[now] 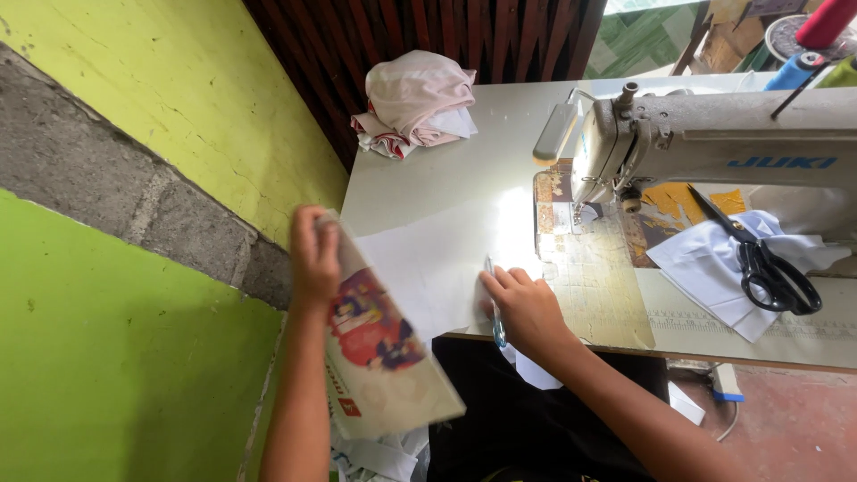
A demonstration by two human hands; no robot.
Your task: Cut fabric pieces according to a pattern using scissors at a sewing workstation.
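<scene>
Left hand (314, 254) clamped on top edge of flat printed card (379, 353), tilted, hanging off table (428, 170) edge, left of white fabric sheet (437, 263). Right hand (527, 308) pressed down on sheet's near-right corner, fingers curled round blue pen (495, 312). Sheet flat on table, just left of sewing machine (705, 143) needle area. Black scissors (772, 268) on white cloth scraps (714, 268) below machine arm, well right of sheet. Pink-white cloth bundle (415, 103) at far table edge, behind sheet. Hands apart.
</scene>
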